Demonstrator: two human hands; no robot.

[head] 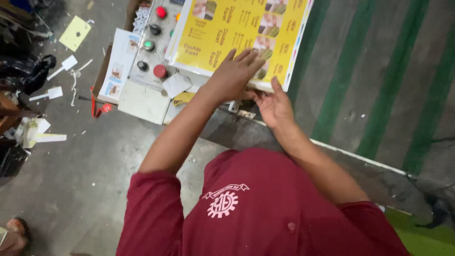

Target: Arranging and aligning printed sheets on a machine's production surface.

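Observation:
A stack of yellow printed sheets [237, 28] with white borders lies on a machine top at the upper middle. My left hand [234, 73] rests flat on the near corner of the top sheet, fingers spread. My right hand [274, 106] grips the near edge of the stack from below, thumb on the paper edge. Both arms come out of dark red sleeves at the bottom.
A grey control panel [154, 42] with red, green and black buttons sits left of the stack. Loose printed sheets [118, 64] lie beside it. Paper scraps [75, 32] litter the concrete floor at left. Green and grey striped surface [379, 80] fills the right.

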